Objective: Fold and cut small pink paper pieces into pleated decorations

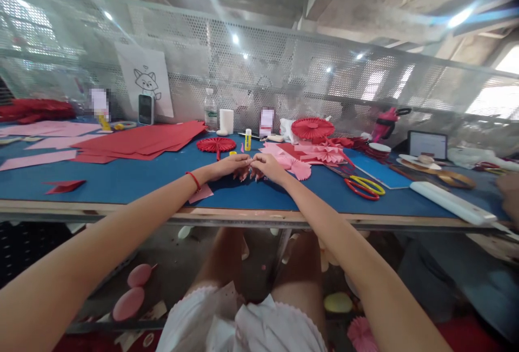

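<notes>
Over the blue tabletop (133, 181), my left hand (232, 167) and my right hand (267, 167) meet with fingertips together. Their fingers are curled, and whatever lies between them is hidden or too small to name. Just behind the hands stands a yellow and white glue stick (248, 140), with a yellow cap (232, 153) close by. A pleated red paper fan (216, 144) lies beyond my left hand. To the right of my right hand are pleated pink paper pieces (298, 166). Beneath my left wrist is a pink paper scrap (201, 194).
Red paper sheets (141, 140) and pink sheets (60, 142) lie at the left, near a folded red piece (65, 186). Red and yellow-handled scissors (365, 186), a white bar-shaped device (452, 202) and a tablet (427, 145) are at right. Behind stands a water bottle (210, 110).
</notes>
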{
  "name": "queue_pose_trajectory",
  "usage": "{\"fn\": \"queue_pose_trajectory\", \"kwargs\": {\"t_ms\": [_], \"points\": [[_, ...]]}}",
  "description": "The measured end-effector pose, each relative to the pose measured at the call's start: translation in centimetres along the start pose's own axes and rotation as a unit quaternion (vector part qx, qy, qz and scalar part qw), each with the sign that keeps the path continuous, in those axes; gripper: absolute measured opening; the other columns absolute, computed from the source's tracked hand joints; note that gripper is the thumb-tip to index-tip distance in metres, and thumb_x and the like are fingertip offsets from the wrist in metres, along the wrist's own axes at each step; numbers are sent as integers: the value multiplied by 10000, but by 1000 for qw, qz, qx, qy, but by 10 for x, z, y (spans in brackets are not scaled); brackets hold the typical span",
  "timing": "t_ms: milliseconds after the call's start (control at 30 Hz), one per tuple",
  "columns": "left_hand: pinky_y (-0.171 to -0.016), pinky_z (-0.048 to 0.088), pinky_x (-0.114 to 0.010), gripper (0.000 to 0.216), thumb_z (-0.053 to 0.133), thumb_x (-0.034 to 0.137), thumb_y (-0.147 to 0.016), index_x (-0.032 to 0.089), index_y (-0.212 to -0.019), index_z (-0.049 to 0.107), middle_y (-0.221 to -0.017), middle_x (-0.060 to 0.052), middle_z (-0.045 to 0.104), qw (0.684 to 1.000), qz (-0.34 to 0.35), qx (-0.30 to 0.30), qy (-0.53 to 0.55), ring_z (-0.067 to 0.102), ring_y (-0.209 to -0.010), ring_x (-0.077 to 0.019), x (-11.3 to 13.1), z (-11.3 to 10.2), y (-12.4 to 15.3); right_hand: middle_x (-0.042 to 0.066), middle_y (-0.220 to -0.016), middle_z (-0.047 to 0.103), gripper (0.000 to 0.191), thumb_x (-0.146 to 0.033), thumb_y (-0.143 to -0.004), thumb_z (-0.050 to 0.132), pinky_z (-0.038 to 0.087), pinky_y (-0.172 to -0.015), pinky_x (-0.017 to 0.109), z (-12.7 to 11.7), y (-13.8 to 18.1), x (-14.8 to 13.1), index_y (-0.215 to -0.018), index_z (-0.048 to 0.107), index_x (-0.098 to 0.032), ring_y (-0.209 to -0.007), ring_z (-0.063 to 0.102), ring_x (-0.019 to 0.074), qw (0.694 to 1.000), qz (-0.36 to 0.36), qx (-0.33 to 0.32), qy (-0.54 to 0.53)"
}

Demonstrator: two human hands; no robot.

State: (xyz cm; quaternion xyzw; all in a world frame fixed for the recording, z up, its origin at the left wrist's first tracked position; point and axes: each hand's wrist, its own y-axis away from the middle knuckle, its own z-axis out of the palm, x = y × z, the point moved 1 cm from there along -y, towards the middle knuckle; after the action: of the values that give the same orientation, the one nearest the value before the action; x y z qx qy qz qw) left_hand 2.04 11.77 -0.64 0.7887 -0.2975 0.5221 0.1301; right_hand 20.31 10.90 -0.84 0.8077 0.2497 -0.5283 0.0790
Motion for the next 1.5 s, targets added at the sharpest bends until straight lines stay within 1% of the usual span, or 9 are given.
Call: {"fn": "queue_pose_trajectory", "kwargs": {"t_ms": [167, 500, 600, 833, 1000, 1200, 1367, 1500], "points": [[-643, 573, -295, 319, 587, 434, -998, 135, -1095, 644, -935, -40, 675, 1000, -13, 15, 5, 645, -719, -138, -2, 0, -2, 88, -1194, 660, 333, -375, -993, 621, 599, -849, 398, -1, -1, 1, -1242, 617, -154, -995, 677, 202, 1000, 11, -4, -9], [-746, 603, -356, 305, 620, 386, -984, 143, -1168, 637, -1075, -74, 683, 998, -63, 30, -10, 680, -865, -181, -2, -2, -3, 93, -1231, 651, 338, -378, -993, 619, 592, -882, 416, 0, -2, 0, -1255, 616, -164, -1035, 670, 214, 1000, 26, 4, -11], [-762, 605, -366, 306, 623, 383, -982, 144, -1173, 637, -1090, -77, 682, 997, -63, 33, -19, 682, -884, -188, 0, 0, -1, 95, -1240, 648, 339, -378, -992, 619, 590, -891, 421, 1, 0, -1, -1258, 616, -167, -1045, 668, 217, 999, 31, 9, -5], [-712, 600, -333, 285, 623, 377, -984, 139, -1140, 643, -1034, -63, 684, 998, -59, 27, -14, 675, -822, -167, -3, -1, -3, 95, -1239, 648, 346, -378, -991, 622, 589, -892, 425, -1, -3, 2, -1262, 613, -163, -1047, 668, 219, 999, 42, 13, 11], [-722, 601, -339, 289, 622, 378, -984, 140, -1146, 642, -1044, -66, 685, 998, -54, 22, -14, 677, -833, -171, -7, -2, -5, 91, -1221, 655, 329, -378, -993, 618, 594, -875, 409, -2, -4, 4, -1245, 621, -166, -1024, 672, 209, 999, 34, 5, 19], [-681, 595, -313, 278, 621, 377, -986, 137, -1124, 645, -1003, -55, 684, 998, -51, 21, -21, 669, -787, -156, -13, -4, -10, 92, -1221, 654, 332, -377, -993, 619, 593, -877, 412, -3, -5, 8, -1246, 620, -163, -1026, 671, 210, 999, 19, -9, 25], [-755, 605, -360, 298, 625, 378, -982, 142, -1163, 641, -1078, -74, 685, 998, -48, 15, -23, 682, -873, -184, -10, -2, -7, 94, -1230, 651, 342, -378, -990, 623, 590, -887, 421, -3, -6, 10, -1254, 616, -161, -1039, 669, 216, 999, 14, -15, 26], [-768, 606, -369, 304, 626, 378, -981, 144, -1174, 639, -1097, -78, 683, 998, -47, 20, -27, 683, -892, -190, -6, 1, -3, 94, -1232, 650, 342, -375, -990, 623, 590, -886, 422, -3, -3, 8, -1256, 615, -160, -1040, 669, 216, 999, 15, -16, 34]]}}
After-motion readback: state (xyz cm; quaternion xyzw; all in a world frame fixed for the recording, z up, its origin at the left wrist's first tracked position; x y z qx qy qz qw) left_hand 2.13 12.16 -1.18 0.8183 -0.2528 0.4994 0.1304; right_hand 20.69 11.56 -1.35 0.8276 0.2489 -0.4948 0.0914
